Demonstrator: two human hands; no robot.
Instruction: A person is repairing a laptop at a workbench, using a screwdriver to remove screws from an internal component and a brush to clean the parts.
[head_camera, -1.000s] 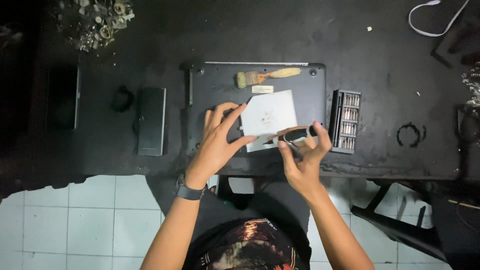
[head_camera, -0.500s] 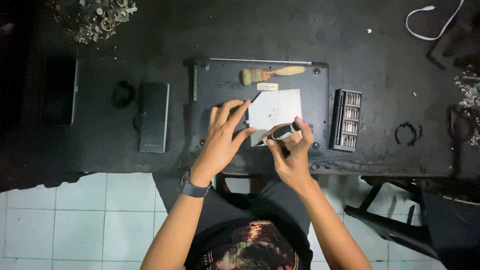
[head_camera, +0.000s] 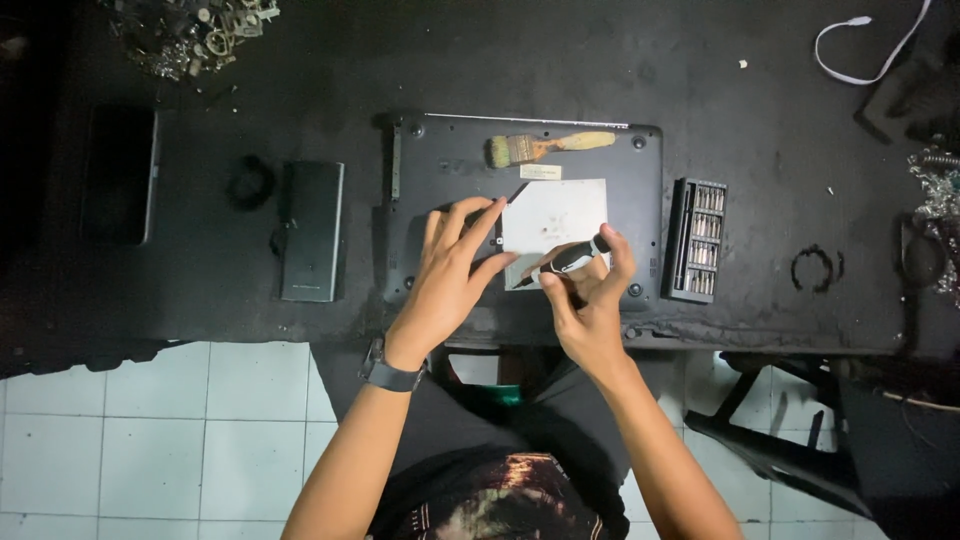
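Black-handled, the small screwdriver (head_camera: 565, 262) lies slantwise in the right hand (head_camera: 590, 305), whose grip is closed on it, thumb and fingers pinching the handle while the tip points down-left toward the near edge of the white square sheet (head_camera: 553, 222). That sheet rests on the upturned dark laptop base (head_camera: 440, 160), which lies in the middle of the black surface (head_camera: 600, 60). The left hand (head_camera: 450, 275) holds nothing; its fingers are spread, fingertips pressing the sheet's left edge and the base beside it.

Risks, as I judge them: the tip is thin and angled, so a slip could score the base or jab the left fingers, which sit just beside it. Any screw freed here is tiny and would vanish against the dark surface or roll off the near edge onto the tiled floor (head_camera: 150, 440). The paintbrush (head_camera: 550, 147) lying on the base's far side could be nudged off. The open bit case (head_camera: 697, 240) stands just right of the base, near the right wrist's path; a knock could spill its bits.
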